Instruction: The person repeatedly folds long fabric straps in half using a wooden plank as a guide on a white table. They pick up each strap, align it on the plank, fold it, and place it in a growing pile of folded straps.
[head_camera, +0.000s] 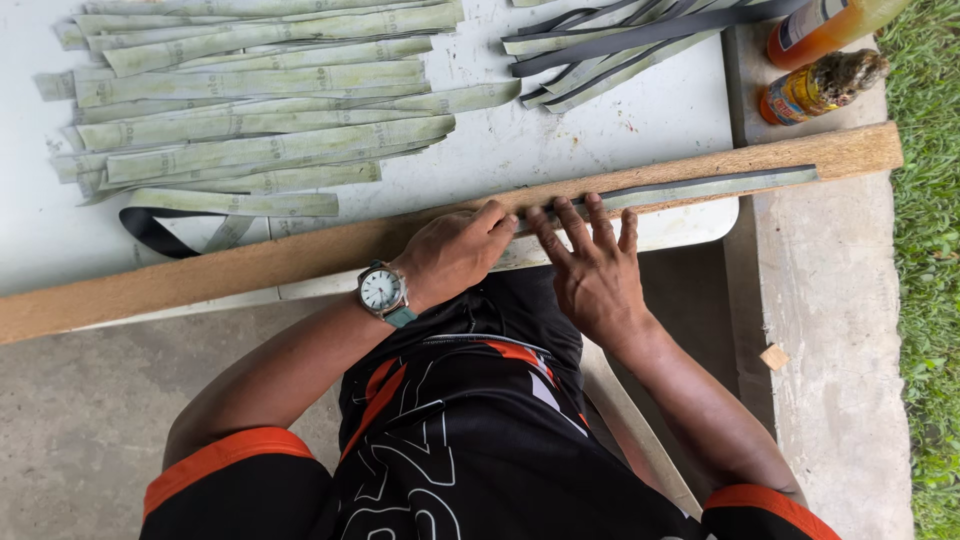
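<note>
Partly hidden: the strip (700, 188) end sits under the fingers, so where it stops is unclear; the plank (300, 255) runs off the left edge, and both bottles are cut off at the top right.

Left hand (455, 252): fingers curled down on the plank's top, fingertips pressing at the strip's near end. Whether it pinches the strip cannot be told. A watch (382, 290) with a pale face and green band is on that wrist.

Right hand (590, 265): fingers spread, tips flat on the strip, just beside the left hand.

Strip: thin, grey-green, flat, lying along the plank's top and reaching right, nearly to its end.

Plank: long, rough, tan, fibrous, lying diagonally on the white table (620, 120).

Bottles: orange bottle (830, 25) with a pale label; small bottle (815, 85) with a yellow-red label and grimy cap. Both lie on a concrete ledge (830, 290).

Pile of pale green strips (260, 110) at top left, dark strips (620, 45) at top centre. Grass (925, 250) on the right.
</note>
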